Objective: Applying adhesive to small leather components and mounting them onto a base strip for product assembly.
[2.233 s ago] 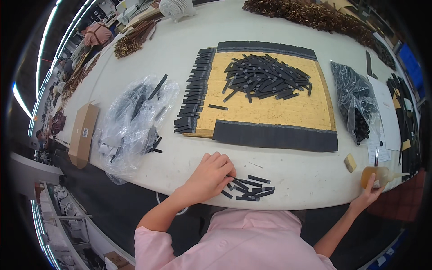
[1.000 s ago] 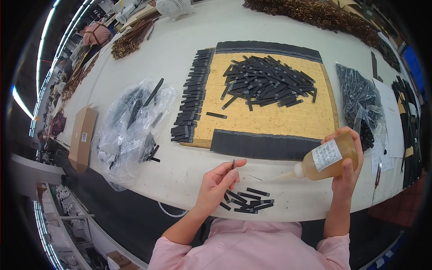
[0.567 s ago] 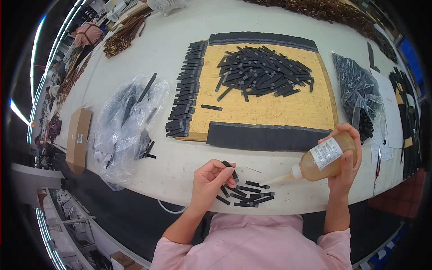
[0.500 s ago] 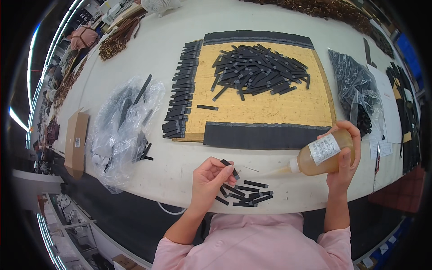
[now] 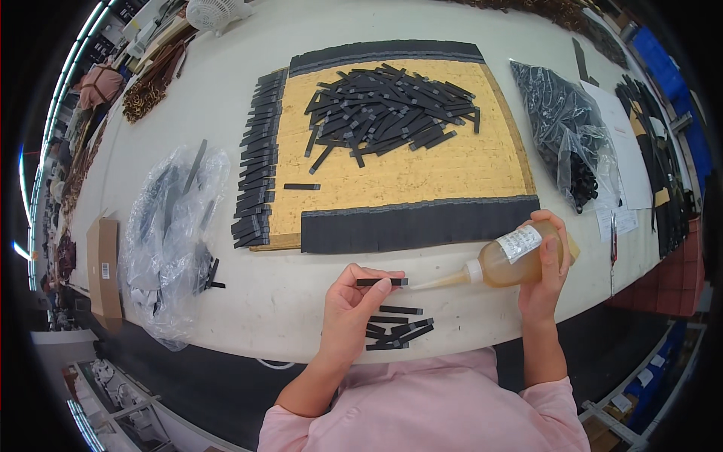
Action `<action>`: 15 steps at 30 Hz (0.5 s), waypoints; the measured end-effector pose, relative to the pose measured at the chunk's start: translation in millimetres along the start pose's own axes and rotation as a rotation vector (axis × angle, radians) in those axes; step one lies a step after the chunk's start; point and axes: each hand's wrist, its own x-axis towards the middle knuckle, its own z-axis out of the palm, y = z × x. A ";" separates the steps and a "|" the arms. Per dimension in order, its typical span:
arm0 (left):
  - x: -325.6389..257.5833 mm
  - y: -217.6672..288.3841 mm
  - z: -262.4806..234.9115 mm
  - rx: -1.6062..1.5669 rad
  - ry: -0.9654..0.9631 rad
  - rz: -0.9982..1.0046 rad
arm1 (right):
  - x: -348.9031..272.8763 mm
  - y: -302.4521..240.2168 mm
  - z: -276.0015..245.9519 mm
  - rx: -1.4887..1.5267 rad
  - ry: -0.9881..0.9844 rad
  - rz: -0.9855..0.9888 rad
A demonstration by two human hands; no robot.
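My left hand (image 5: pixel 351 307) pinches a short black strip (image 5: pixel 380 282) with a grey end, held level above the table. In my right hand (image 5: pixel 547 264) is a squeeze bottle (image 5: pixel 516 255) of amber liquid with a white label, tipped on its side. Its long nozzle (image 5: pixel 440 280) points left, the tip close beside the strip's grey end; whether they touch I cannot tell. Several loose black strips (image 5: pixel 399 331) lie below my left hand. Beyond is a yellow board (image 5: pixel 392 177) bearing a large heap of similar strips (image 5: pixel 388 105), with dark strips lined along its edges.
On the left lie a clear plastic bag (image 5: pixel 173 248) and a brown cardboard piece (image 5: pixel 105 271). A clear bag of black parts (image 5: pixel 565 128) rests on the right, near white paper (image 5: pixel 617 143) and long black straps (image 5: pixel 655 166). A white fan (image 5: pixel 215 13) stands far left.
The strip in my left hand has turned from slanted to level. The bottle's nozzle has come in beside its grey end. The whole view has shifted, so the board appears further left.
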 end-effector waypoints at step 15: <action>1.7 -2.0 -7.0 -0.075 -0.050 -0.050 | 0.9 2.4 3.9 -0.006 -0.021 0.017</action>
